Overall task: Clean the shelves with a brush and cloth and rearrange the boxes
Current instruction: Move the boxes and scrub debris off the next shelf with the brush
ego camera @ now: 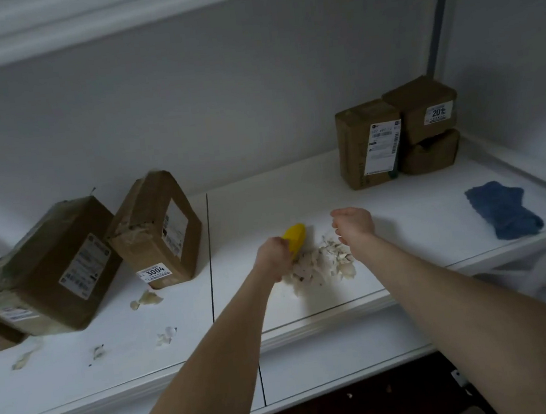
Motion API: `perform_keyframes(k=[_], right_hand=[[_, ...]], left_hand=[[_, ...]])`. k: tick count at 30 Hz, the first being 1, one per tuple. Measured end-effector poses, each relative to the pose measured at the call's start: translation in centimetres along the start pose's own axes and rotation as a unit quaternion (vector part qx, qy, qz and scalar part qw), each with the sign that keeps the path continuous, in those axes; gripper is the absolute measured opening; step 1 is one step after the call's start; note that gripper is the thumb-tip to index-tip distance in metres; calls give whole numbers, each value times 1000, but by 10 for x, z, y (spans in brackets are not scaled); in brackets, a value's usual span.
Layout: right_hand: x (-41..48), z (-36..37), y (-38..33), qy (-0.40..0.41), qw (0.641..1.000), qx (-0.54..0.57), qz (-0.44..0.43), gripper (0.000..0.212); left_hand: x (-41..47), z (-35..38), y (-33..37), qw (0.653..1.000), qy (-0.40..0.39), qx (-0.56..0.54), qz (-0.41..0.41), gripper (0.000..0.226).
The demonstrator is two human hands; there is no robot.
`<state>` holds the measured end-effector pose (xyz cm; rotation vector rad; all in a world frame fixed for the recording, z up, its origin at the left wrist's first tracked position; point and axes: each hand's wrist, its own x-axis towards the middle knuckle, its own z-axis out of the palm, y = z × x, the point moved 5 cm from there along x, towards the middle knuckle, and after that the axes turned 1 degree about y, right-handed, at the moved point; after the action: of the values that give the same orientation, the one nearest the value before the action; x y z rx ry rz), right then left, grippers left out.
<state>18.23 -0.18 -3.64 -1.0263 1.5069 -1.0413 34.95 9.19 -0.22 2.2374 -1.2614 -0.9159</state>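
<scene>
A long white shelf (401, 212) runs across in front of a grey wall (220, 110). On its left side a big box (57, 265) sits tilted, and its low end rests on other boxes at the edge of the view. Just beside it a box marked 3004 (158, 230) stands tipped too. Far off in the right back corner stands a tall box (368, 143), and next to it are two small boxes (424, 111), one on top of the other. A blue cloth (503, 211) lies crumpled near the right end of the shelf, well apart from both hands.

In the middle is a pile of scraps (319, 266), white and crumbly. The left hand (272, 254) has its grip wrapped tight round a yellow brush (295, 238), at the left edge of the pile. The right hand (353, 225) is just behind the pile on the right, its grip loose and cupped, holding nothing. A few small scraps (146, 299) lie in front of the left boxes.
</scene>
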Motion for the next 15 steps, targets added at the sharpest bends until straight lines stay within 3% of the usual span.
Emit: perform_keyframes(k=[3, 6, 9, 11, 15], right_hand=[[-6, 1, -4, -6, 1000, -7, -2, 26], [-9, -2, -6, -6, 1000, -3, -1, 26], [-13, -4, -5, -1, 1000, -14, -1, 26], [-16, -4, -4, -3, 1000, -15, 0, 27], [-20, -5, -2, -9, 1000, -22, 2, 26]], left_hand=[[-6, -3, 0, 1000, -6, -27, 6, 39], [-6, -21, -13, 997, 70, -40, -10, 36], [-9, -32, -35, 985, 140, -73, -72, 58], [-17, -24, -45, 981, 141, -92, -95, 66], [-34, 12, -44, 974, 110, -160, -117, 48]])
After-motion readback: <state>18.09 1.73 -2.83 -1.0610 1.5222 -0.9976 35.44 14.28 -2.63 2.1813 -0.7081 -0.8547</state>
